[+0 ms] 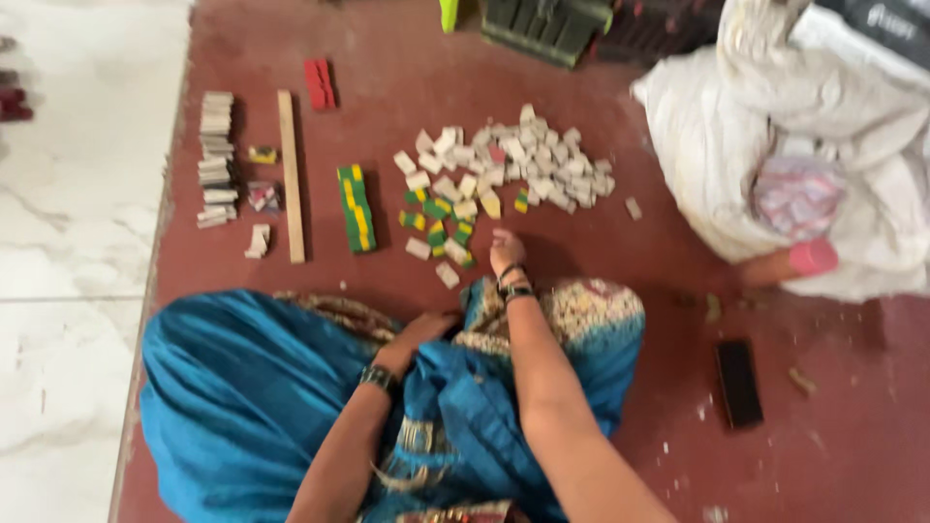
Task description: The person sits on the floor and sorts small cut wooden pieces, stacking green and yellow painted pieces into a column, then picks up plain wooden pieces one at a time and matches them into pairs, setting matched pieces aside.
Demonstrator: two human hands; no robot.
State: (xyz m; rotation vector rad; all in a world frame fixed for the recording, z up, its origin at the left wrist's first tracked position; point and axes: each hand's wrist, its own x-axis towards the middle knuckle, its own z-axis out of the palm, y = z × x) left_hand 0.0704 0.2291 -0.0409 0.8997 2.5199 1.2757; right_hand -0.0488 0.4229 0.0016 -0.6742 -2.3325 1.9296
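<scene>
My right hand (506,252) reaches forward to the floor, fingers down at the near edge of a heap of small pale wooden blocks (513,165). Several green-and-yellow painted blocks (441,225) lie just left of its fingers. Whether it holds a block is blurred. My left hand (421,334) rests on the blue cloth (252,387) over my lap, fingers curled into the fabric. A row of green-and-yellow blocks (356,207) lies further left.
A long wooden stick (291,174), a stacked column of pale blocks (215,160) and red blocks (320,83) lie at the left. A white sack (736,126) sits at the right, a dark phone (739,383) near it. White marble floor (68,242) borders the red floor.
</scene>
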